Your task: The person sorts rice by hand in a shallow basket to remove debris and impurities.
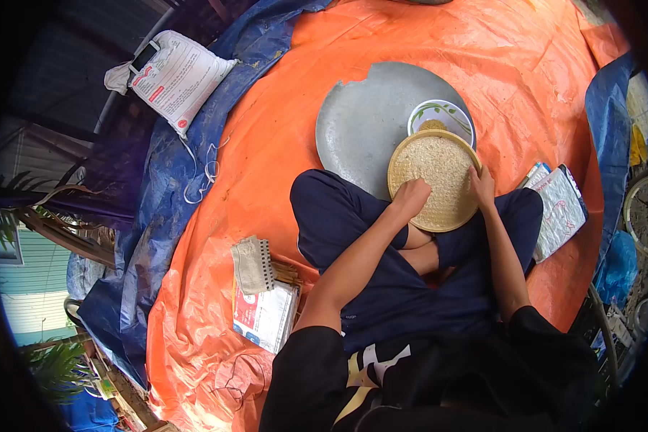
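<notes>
A round woven bamboo tray (392, 160) rests tilted over my crossed legs, with a layer of pale grain (443, 164) spread in it. My right hand (482, 187) grips the tray's right rim, thumb inside the edge. My left hand (412, 197) is closed, its curled fingers over the grain near the left rim; whatever is in them is hidden. Just beyond the tray, partly covered by it, a white bowl with green leaf patterns (450, 114) contains yellowish-brown grain (432, 125). The bowl stands on a large round grey metal plate (353, 122) with a broken edge.
An orange tarp (266, 165) lies beneath me, bordered by a blue tarp (187, 155). At the left are a stack of papers (266, 317) and a spiral notebook (250, 265). A packet (559, 214) lies right. Upper left, a white sack (187, 79) carries a phone (145, 57).
</notes>
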Tool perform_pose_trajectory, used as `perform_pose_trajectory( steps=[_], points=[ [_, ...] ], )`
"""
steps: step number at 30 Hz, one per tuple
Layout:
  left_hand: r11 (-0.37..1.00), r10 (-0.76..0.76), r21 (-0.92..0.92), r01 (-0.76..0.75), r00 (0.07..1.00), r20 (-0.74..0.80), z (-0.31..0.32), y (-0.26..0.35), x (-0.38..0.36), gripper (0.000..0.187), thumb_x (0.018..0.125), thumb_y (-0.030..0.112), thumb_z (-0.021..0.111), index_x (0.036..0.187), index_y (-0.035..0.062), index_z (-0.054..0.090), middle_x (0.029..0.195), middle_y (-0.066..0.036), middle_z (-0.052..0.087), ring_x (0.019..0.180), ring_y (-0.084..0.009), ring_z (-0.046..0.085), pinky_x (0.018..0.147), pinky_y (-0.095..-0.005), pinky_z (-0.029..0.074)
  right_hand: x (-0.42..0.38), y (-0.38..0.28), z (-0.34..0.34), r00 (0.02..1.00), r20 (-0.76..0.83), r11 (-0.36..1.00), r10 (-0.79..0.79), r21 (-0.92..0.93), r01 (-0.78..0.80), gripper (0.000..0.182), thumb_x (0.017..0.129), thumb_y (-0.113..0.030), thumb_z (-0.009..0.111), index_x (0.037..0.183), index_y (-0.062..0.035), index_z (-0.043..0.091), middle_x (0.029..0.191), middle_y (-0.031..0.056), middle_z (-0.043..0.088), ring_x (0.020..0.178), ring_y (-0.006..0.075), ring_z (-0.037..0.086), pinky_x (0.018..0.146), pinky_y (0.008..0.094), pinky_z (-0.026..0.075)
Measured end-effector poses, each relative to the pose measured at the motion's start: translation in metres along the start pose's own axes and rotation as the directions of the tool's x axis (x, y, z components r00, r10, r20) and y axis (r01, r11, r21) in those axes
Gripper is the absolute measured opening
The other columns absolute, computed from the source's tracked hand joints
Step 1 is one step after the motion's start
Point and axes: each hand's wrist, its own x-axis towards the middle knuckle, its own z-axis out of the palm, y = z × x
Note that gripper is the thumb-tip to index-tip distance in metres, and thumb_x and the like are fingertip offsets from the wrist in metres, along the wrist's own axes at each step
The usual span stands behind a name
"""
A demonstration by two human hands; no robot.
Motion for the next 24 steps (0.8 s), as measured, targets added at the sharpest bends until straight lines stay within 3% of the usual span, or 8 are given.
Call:
perform_pose_trajectory(
  steps=[5, 8, 14, 17, 24],
  points=[
    [0.998, -0.013, -0.07, 0.011, 1.0, -0.029, 0.0016, -0.0011, -0.0019, 0.011, 0.075, -0.007, 0.055, 0.076, -0.0056, 0.066, 0.083, -0.028, 0.064, 0.081, -0.0421, 0.067, 0.069, -0.0467, 0.056, -0.0018, -0.0012, 0.0019, 1.0, -0.01, 1.0, -0.005, 0.01, 0.005, 0.039, 0.093, -0.035, 0.055, 0.099, 0.0037, 0.058, 0.086, 0.0274, 0.064, 0.085, 0.0412, 0.064, 0.075, 0.0464, 0.047],
    [0.997, 0.002, -0.078, -0.005, 0.999, -0.037, 0.0031, -0.0017, -0.002, 0.012, 0.076, -0.007, 0.055, 0.078, -0.0058, 0.066, 0.084, -0.028, 0.063, 0.081, -0.042, 0.067, 0.07, -0.0465, 0.055, -0.0003, 0.001, 0.0027, 1.0, -0.009, 1.0, -0.005, 0.003, 0.005, 0.042, 0.093, -0.038, 0.055, 0.096, 0.0037, 0.055, 0.086, 0.0302, 0.063, 0.087, 0.0456, 0.064, 0.076, 0.0497, 0.047],
    [0.997, 0.023, -0.07, -0.025, 0.999, -0.037, 0.0033, -0.0017, -0.0016, 0.012, 0.077, -0.007, 0.054, 0.079, -0.0056, 0.066, 0.085, -0.027, 0.063, 0.082, -0.042, 0.066, 0.071, -0.0461, 0.055, -0.0008, 0.0002, 0.0015, 1.0, -0.011, 1.0, -0.012, 0.005, 0.012, 0.041, 0.093, -0.037, 0.055, 0.097, 0.0038, 0.055, 0.086, 0.0304, 0.063, 0.087, 0.0454, 0.064, 0.076, 0.0497, 0.047],
    [0.997, 0.023, -0.069, -0.022, 1.0, 0.004, 0.0015, -0.0012, -0.002, 0.013, 0.079, -0.006, 0.051, 0.082, -0.004, 0.063, 0.089, -0.025, 0.062, 0.086, -0.0415, 0.065, 0.073, -0.046, 0.054, -0.0026, -0.0038, 0.0, 1.0, -0.006, 1.0, 0.016, 0.015, -0.016, 0.039, 0.093, -0.035, 0.057, 0.097, 0.0035, 0.057, 0.085, 0.0263, 0.064, 0.084, 0.04, 0.064, 0.075, 0.0456, 0.047],
    [0.998, 0.019, -0.053, -0.018, 1.0, 0.005, 0.0051, -0.0022, 0.0004, 0.012, 0.078, -0.007, 0.052, 0.081, -0.0051, 0.063, 0.088, -0.026, 0.062, 0.085, -0.0421, 0.065, 0.073, -0.0461, 0.054, -0.0024, -0.0019, 0.0012, 0.999, -0.032, 1.0, 0.0, 0.007, 0.0, 0.04, 0.092, -0.036, 0.056, 0.097, 0.0036, 0.057, 0.084, 0.026, 0.063, 0.083, 0.0393, 0.065, 0.075, 0.0449, 0.047]
  ],
)
